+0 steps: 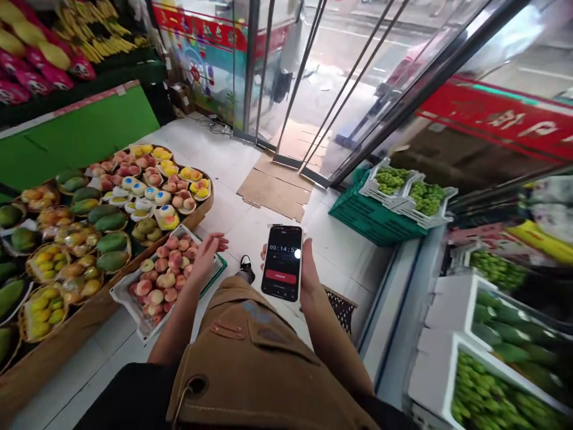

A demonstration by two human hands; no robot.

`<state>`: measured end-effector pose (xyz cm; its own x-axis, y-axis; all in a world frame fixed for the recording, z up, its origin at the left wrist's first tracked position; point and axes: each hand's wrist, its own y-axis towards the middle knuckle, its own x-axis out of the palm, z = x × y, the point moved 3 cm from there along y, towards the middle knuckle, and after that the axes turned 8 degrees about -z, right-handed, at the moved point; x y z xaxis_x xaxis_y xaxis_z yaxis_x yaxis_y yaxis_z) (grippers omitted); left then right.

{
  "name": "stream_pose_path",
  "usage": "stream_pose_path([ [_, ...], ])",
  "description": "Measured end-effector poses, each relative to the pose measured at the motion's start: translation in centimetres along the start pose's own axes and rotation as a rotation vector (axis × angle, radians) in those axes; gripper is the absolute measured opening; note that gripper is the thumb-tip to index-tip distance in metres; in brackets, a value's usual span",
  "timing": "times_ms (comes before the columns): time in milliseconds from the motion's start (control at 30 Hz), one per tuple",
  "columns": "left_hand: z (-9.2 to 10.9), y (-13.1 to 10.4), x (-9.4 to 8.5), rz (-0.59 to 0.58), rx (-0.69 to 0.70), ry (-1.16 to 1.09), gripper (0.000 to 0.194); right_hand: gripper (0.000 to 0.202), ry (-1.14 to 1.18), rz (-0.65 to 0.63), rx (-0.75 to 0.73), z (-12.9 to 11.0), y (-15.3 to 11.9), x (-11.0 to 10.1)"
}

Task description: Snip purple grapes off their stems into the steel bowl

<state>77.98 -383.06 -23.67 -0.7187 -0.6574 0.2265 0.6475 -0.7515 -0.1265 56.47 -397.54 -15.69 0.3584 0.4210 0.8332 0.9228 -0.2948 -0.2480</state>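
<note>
A smartphone [281, 263] lies upright in my right hand [310, 275], its dark screen facing me with a timer reading and a red button. My fingers wrap round its sides. My left hand [209, 251] is held out with its fingers loosely extended and nothing in it. Below and beside that hand, a white crate of peaches [168, 272] stands next to the fruit display; whether the hand touches it I cannot tell, but it looks apart. A brown apron [259, 358] covers my front.
To the left is a fruit display [107, 221] with mangoes, peaches and wrapped fruit. Ahead are glass doors [308, 89], with flattened cardboard [275, 188] on the floor. Green crates [376, 212] with grapes on top stand at right, near white boxes [441, 346] of green produce.
</note>
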Motion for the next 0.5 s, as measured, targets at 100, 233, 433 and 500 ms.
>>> stream_pose_path([
  [100,1.8,9.6,1.9,0.052,-0.012,-0.019,0.067,0.099,-0.023,-0.007,0.010,-6.8,7.3,0.1],
  [233,6.1,20.8,4.6,0.030,0.052,-0.015,0.067,0.087,-0.020,-0.055,-0.031,-14.8,16.8,0.3],
  [433,7.4,34.0,4.0,0.013,0.113,0.073,0.059,0.089,0.017,-0.145,0.034,-23.2,33.0,-3.1],
  [500,5.8,38.7,2.1,0.114,0.043,0.071,0.062,0.088,0.015,-0.163,0.045,-26.0,39.2,-4.8],
])
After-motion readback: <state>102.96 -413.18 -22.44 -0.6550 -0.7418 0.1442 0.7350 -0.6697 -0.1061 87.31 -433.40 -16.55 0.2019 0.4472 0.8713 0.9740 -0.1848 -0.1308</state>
